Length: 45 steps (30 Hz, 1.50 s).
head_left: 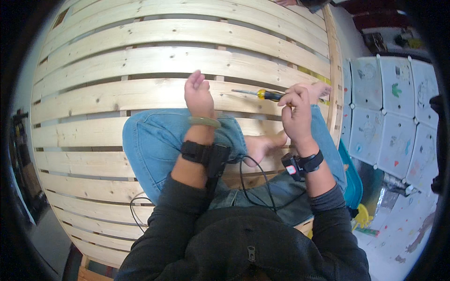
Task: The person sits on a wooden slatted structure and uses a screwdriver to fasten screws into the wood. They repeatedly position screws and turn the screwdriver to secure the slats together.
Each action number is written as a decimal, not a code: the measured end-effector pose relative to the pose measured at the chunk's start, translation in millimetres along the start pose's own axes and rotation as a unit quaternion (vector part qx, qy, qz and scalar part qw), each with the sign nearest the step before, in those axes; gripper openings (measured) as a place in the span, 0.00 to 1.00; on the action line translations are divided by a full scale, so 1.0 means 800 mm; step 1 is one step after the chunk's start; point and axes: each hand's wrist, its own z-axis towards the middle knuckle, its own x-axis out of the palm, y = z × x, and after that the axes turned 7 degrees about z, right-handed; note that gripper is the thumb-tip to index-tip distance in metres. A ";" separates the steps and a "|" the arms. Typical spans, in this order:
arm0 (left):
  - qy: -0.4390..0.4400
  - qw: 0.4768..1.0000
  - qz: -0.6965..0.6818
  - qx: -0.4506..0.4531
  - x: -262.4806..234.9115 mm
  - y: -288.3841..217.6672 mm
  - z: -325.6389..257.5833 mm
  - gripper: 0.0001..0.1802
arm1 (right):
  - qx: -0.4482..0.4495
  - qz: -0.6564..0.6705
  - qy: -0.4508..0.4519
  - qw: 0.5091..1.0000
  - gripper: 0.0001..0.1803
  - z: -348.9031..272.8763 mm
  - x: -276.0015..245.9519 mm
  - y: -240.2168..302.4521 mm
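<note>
To the right of the right fingers (293,99) stood a white panelled plastic cabinet (365,84) and a curved teal plastic tub (355,187), contents hidden. Those fingers gripped a yellow-and-black-handled screwdriver (271,95), tip leftward; the left fingers (197,80) bent loosely, hold unclear. Pale wooden slats (117,96) spread openly ahead, edged rightward by a rail (334,61).

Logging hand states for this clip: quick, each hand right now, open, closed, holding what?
Left hand: no object visible; open or closed cannot be told.
Right hand: closed, holding a screwdriver.
</note>
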 end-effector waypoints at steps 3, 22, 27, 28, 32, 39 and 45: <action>0.266 0.898 0.331 0.112 0.004 -0.055 0.007 0.17 | 0.283 0.169 -0.121 0.936 0.04 -0.056 0.005 -0.042; 0.428 -0.008 0.826 0.367 0.074 0.016 0.020 0.08 | 0.341 0.107 0.180 0.917 0.33 -0.092 0.072 -0.079; 0.416 -0.088 0.807 0.411 0.067 0.027 0.035 0.11 | 0.337 0.164 0.154 0.914 0.37 -0.109 0.084 -0.091; 0.422 -0.073 0.814 0.392 0.066 0.028 0.038 0.11 | 0.341 0.173 0.162 0.910 0.38 -0.109 0.084 -0.092; 0.443 -0.074 0.796 0.405 0.059 0.026 0.052 0.12 | 0.350 0.180 0.190 0.900 0.35 -0.102 0.076 -0.090; 0.445 0.034 0.824 0.349 0.050 0.032 0.062 0.18 | 0.345 0.161 0.202 0.902 0.36 -0.101 0.073 -0.088; 0.359 0.117 0.897 0.229 0.059 0.033 0.042 0.25 | 0.338 0.177 0.184 0.906 0.36 -0.103 0.075 -0.088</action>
